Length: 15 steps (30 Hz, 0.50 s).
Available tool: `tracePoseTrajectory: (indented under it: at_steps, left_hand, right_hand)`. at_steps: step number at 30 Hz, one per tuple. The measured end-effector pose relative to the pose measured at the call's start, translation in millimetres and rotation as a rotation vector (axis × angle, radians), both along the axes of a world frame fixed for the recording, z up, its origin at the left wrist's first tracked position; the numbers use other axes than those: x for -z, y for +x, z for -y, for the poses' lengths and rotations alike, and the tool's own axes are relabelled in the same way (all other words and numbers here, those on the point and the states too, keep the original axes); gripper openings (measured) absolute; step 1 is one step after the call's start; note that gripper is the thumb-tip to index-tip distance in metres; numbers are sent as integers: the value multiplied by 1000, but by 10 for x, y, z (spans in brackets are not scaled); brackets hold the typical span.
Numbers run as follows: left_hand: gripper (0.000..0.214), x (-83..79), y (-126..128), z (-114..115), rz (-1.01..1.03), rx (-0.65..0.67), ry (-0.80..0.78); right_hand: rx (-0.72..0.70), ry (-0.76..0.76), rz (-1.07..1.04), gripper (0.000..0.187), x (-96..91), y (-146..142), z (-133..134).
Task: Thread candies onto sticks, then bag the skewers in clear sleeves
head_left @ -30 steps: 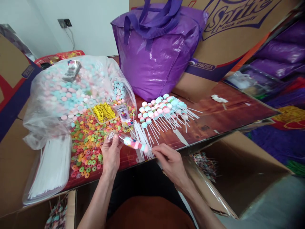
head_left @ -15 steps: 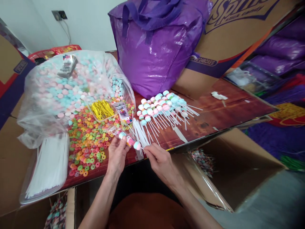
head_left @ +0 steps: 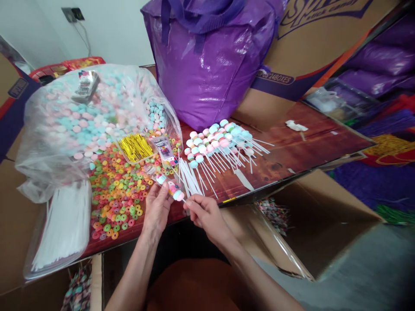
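My left hand (head_left: 158, 205) is closed around a clear printed wrapper with a candy skewer (head_left: 175, 193) of pink, white and blue marshmallows inside. The skewer's white stick points right, and my right hand (head_left: 202, 211) pinches it. Just beyond my hands lie loose white sticks (head_left: 188, 177). Finished-looking marshmallow skewers (head_left: 215, 142) lie in a pile, sticks toward me. Ring candies (head_left: 118, 198) spread over the table to the left of my hands. A small tray of gold twist ties (head_left: 134, 148) and a stack of printed wrappers (head_left: 164, 149) sit among them.
A large clear bag of marshmallows (head_left: 78, 125) and a tray of white sticks (head_left: 63, 224) stand left. Behind is a purple bag (head_left: 210, 65) beside a cardboard box (head_left: 324, 47). An open carton (head_left: 311, 220) with wrapped pieces sits below the table's right edge.
The marshmallow skewer sits deeper in the wrapper, and my right hand on the stick has come closer to my left. The camera view has shifted slightly.
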State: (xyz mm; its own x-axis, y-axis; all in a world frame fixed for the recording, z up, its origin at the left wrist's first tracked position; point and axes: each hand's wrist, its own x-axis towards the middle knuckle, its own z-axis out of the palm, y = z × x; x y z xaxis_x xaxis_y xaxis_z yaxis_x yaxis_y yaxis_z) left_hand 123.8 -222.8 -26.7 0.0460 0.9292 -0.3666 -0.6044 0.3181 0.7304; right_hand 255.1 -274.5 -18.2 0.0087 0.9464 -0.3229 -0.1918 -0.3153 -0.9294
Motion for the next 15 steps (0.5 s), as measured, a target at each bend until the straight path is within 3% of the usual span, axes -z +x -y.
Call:
tracePoseTrajectory:
  at_steps: [8,12,15]
  left_hand:
    - [42,13,60,76,11,85,-7]
    - [44,16,67,101,-1,111,-14]
    - [41,-10,-13,49,-11,94,0]
  right_hand:
    - [92,-4,-80,25,98,-106,-47]
    - [101,77,80,34,138,-156,-103]
    - [22,113,222,34,74,-83,-56]
